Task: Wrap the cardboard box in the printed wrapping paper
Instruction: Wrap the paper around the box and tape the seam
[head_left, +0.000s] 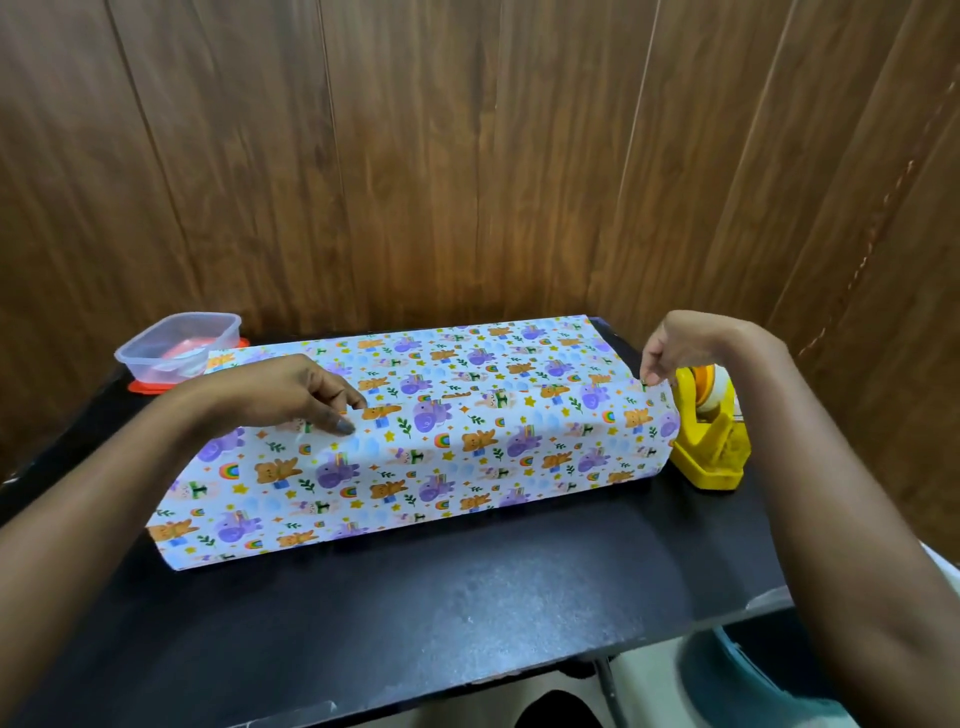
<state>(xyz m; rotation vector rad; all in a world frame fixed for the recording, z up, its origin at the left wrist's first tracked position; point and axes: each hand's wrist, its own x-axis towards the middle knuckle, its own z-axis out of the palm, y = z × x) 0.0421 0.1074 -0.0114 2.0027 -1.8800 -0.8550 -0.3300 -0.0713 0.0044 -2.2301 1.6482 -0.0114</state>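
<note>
While the printed wrapping paper (441, 447) lies draped over the cardboard box, which is hidden beneath it on the black table (415, 597), the long-side fold looks to be the step in hand. The left hand (291, 395) pinches the sheet's upper edge near the left end, and the right hand (670, 353), well apart, pinches it at the right end. Next, I judge, that edge needs pulling taut and taping; a yellow tape dispenser (711, 431) stands just beside. No writing or brand is legible.
</note>
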